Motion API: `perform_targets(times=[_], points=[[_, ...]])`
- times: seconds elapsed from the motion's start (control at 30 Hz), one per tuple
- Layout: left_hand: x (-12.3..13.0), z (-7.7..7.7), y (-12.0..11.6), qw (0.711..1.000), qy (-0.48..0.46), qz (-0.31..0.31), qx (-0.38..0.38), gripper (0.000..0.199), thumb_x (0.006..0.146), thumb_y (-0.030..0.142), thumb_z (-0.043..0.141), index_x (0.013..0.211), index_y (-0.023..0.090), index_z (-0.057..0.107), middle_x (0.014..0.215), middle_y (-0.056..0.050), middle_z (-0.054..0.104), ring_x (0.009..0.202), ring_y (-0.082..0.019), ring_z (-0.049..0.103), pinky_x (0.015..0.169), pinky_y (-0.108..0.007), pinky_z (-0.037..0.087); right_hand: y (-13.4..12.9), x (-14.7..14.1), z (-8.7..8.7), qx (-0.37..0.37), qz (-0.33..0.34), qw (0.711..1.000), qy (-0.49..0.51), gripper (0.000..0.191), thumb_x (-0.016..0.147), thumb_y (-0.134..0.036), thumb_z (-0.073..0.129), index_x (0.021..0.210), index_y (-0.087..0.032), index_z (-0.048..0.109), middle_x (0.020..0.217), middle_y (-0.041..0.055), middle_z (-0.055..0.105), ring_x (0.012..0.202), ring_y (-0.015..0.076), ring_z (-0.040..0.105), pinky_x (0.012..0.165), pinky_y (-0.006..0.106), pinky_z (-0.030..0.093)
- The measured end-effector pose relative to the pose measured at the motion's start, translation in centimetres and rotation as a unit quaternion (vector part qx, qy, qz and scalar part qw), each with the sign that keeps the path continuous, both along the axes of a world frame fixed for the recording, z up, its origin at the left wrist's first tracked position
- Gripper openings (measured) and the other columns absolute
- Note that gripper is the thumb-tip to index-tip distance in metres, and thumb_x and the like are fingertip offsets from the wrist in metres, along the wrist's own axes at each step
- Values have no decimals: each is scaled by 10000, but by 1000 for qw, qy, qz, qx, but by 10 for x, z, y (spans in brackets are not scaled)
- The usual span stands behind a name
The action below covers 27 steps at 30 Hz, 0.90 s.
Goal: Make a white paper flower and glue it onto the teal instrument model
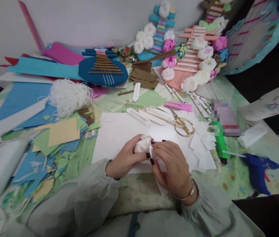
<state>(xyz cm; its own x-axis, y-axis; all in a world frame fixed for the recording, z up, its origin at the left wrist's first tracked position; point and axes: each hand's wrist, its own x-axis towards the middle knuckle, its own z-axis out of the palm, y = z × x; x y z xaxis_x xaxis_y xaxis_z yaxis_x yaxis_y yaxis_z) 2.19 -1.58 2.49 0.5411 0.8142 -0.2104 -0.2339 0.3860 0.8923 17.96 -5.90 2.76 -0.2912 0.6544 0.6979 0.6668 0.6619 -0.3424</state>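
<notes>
While L hand [127, 154] was curled round a ruffled white paper flower [143, 144], thumb pressed across its lower front, R hand [172, 164] came in from the other side, half open, fingers bent, index tip against the flower's R edge; couldn't tell if R thumb pinched any of it. Flower sat up off the table, over near edge of a lg white sheet [114, 131]. Gold-handled scissors [184, 126] lay just beyond R hand, on the sheet, w/ folded white strips [138, 117] to their L and a pink paper strip [178, 106] behind. White paper scraps [201, 151] were spread along sheet's R side. Further R: blue glue gun [259, 171] on its side, nozzle pointing L, tip at a bright green item [219, 141], ID unclear. Capped markers [200, 107] lay in a loose row behind. L side of table: tangle of white string [70, 97], heap of blue, green & tan paper offcuts [55, 141]. At back, dark blue cardboard lute [85, 70] lay flat, brown sticks across it; salmon cardboard lute [175, 74], trimmed w/ paper blooms, leaned to its R.
</notes>
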Motion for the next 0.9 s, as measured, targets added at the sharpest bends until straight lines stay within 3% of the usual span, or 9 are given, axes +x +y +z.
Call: perform_targets(times=[0.23,0.7,0.9], points=[[1,2,0,1000,9,-15,4,241,728,119,627,946,161,532,838,2,526,759,-103,483,688,-211,375,-2,1,-2,28,-10,999,-35,378,698,-40,623,1071,-72,576,1087,209,620,1035,308,543,798,480,518],[2,3,0,999,12,-23,21,239,758,153,622,976,158,523,848,-5,496,815,-128,480,741,-236,395,-1,0,3,29,2,999,-28,344,725,-80,590,1068,-98,575,1031,189,641,974,297,570,730,479,527],[2,0,1,1000,1,-10,-5,257,745,131,630,983,155,534,859,-10,518,808,-119,490,725,-222,392,-2,3,7,5,25,1000,14,380,731,-56,542,1108,-100,558,1026,175,637,989,282,574,784,473,516]])
